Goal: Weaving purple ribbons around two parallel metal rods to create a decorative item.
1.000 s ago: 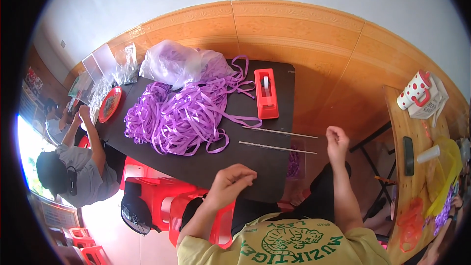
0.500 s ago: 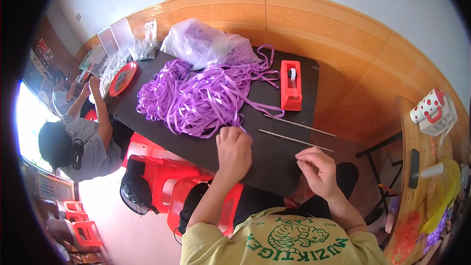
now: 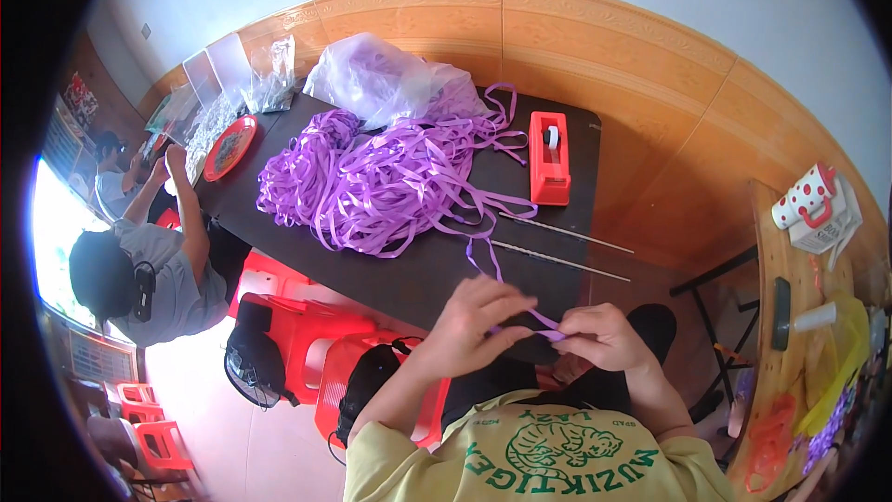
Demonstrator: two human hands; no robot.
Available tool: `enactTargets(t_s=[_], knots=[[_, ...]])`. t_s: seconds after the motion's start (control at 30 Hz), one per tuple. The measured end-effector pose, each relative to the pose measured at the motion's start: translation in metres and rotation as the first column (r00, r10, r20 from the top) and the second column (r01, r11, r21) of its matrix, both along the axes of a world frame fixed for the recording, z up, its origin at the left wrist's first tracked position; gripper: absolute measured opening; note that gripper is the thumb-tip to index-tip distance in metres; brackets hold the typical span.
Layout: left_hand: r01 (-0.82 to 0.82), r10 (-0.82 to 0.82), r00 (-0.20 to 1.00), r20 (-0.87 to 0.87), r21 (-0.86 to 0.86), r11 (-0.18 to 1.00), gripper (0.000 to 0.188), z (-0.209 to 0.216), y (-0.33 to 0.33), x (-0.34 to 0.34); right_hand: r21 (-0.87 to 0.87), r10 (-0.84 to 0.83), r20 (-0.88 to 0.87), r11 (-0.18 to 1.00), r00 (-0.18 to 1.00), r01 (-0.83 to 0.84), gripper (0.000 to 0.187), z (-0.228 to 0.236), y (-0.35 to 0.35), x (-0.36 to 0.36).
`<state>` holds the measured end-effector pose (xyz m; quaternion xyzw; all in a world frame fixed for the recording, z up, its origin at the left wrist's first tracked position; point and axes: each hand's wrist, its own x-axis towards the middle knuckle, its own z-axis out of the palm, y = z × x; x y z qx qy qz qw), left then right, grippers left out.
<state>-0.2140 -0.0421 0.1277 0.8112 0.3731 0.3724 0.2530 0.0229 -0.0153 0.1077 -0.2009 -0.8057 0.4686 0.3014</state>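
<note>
A strand of purple ribbon (image 3: 544, 320) runs from the big tangled ribbon pile (image 3: 400, 191) over the near table edge to my hands. My right hand (image 3: 609, 339) pinches it between thumb and fingers, close to my lap. Beside it on the left, my left hand (image 3: 472, 327) is palm-down, its thumb and fingers apart around the strand, slightly blurred; part of the ribbon is hidden behind its fingers. Two thin pale sticks (image 3: 567, 234) lie side by side on the dark table (image 3: 372, 281), just beyond my hands.
A red tape dispenser (image 3: 550, 181) stands right of the pile. Behind it sits a clear plastic bag of ribbon (image 3: 372, 84). A red plate (image 3: 230, 151) lies at far left, near a seated co-worker (image 3: 167, 270). Red stools (image 3: 316, 344) stand at left; a wooden bench (image 3: 776, 279) is at right.
My left hand has come from the edge of the pile toward my right hand, drawing a ribbon strand out with it. My right hand now pinches that strand.
</note>
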Motion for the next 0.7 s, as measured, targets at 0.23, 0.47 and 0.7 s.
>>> enactTargets(t_s=[0.23, 0.47, 0.7], knots=[[0.46, -0.441, 0.888, 0.131, -0.26, 0.849, 0.04, -0.005, 0.005, 0.03, -0.042, -0.048, -0.447, 0.999, 0.893, 0.033, 0.007, 0.043, -0.019, 0.039], [0.544, -0.411, 0.825, 0.387, -0.351, 0.762, 0.012, -0.019, 0.014, 0.047, -0.338, -0.369, -0.79, 0.928, 0.489, 0.154, 0.015, 0.027, -0.036, 0.116], [0.406, 0.19, 0.773, 0.605, -0.702, 0.585, 0.011, -0.029, 0.02, 0.085, -0.491, -0.777, -0.416, 0.629, 0.472, 0.603, 0.015, -0.009, -0.036, 0.144]])
